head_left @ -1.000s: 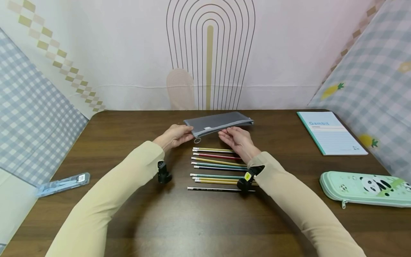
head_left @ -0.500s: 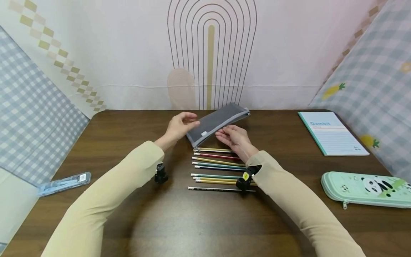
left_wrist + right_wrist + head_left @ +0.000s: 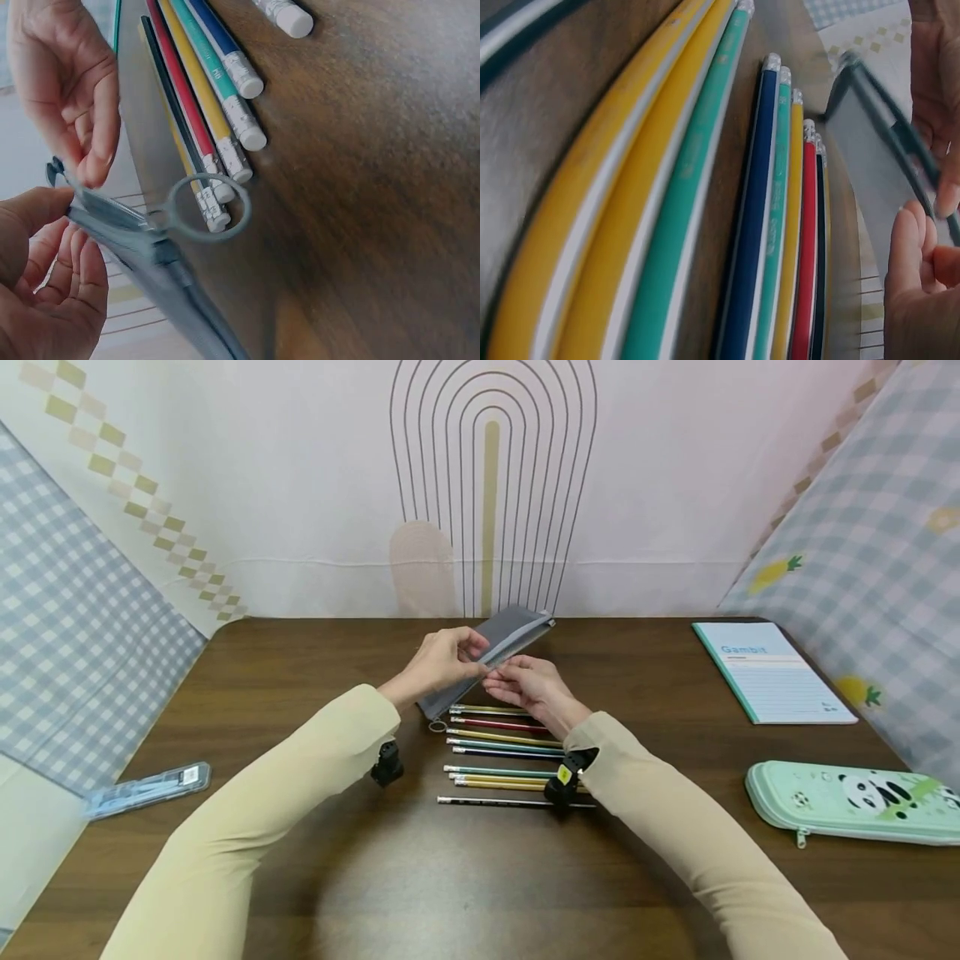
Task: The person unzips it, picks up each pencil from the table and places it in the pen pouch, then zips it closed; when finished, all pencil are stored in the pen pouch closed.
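Note:
A grey zippered mesh pencil pouch (image 3: pixel 444 698) is held at a slant above the far part of the table, its zipper edge toward the body. My left hand (image 3: pixel 441 665) pinches that edge between thumb and fingers near the middle. Close beside it, the right hand (image 3: pixel 536 690) pinches the same edge with its fingertips. The ring pull (image 3: pixel 214 238) hangs at the pouch's lower left end, overlapping eraser ends in the left wrist view. Below the hands, several pencils (image 3: pixel 501 724) in yellow, red, teal, navy and black lie in a row, erasers to the left.
On the right lie a Gambit notebook (image 3: pixel 780 681) and a mint panda pencil case (image 3: pixel 817 793). A flat clear case with light-blue contents (image 3: pixel 153 789) lies at the left edge. A patterned cloth (image 3: pixel 315 510) hangs behind the brown table (image 3: pixel 390 877).
The pouch has swung from nearly level to a steeper slant and shifted left. My left hand let go of its left end and now grips mid-edge; the right hand slid slightly left.

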Demonstrator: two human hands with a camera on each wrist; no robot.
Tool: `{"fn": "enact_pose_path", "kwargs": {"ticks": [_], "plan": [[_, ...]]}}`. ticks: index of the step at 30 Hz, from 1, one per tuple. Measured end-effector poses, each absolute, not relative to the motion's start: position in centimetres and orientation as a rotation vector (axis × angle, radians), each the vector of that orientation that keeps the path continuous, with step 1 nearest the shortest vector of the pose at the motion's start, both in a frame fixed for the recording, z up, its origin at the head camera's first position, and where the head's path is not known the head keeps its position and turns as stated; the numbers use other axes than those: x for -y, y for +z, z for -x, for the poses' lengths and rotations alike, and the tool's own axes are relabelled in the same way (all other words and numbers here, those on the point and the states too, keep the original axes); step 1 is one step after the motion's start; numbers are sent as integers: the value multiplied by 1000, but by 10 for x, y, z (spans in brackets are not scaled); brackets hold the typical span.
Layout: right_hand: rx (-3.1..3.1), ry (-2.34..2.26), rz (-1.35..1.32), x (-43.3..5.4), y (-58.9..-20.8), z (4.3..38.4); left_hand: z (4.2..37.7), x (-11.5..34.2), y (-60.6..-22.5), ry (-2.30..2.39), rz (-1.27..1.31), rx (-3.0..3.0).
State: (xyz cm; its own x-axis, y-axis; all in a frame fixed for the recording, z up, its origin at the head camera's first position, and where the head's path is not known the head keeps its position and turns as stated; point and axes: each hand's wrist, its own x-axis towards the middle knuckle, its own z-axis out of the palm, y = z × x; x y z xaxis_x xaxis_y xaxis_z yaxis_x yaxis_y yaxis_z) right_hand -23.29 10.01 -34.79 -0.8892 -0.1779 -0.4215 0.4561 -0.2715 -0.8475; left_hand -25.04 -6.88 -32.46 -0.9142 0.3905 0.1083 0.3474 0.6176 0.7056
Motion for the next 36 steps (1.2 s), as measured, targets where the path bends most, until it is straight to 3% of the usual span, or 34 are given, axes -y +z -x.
{"fn": "enact_pose_path", "kwargs": {"ticks": [14, 24, 36], "plan": [[-1810, -1838, -82, -116, -348, 232, 252, 90, -310, 1111, -461, -2880], [-2465, -1279, 224, -157, -352, 233, 245, 121, -315, 1342, -146, -2641], [-2481, -1115, 369, -162, -363, 230, 240, 133, -330, 1756, 19, -2234]]}}
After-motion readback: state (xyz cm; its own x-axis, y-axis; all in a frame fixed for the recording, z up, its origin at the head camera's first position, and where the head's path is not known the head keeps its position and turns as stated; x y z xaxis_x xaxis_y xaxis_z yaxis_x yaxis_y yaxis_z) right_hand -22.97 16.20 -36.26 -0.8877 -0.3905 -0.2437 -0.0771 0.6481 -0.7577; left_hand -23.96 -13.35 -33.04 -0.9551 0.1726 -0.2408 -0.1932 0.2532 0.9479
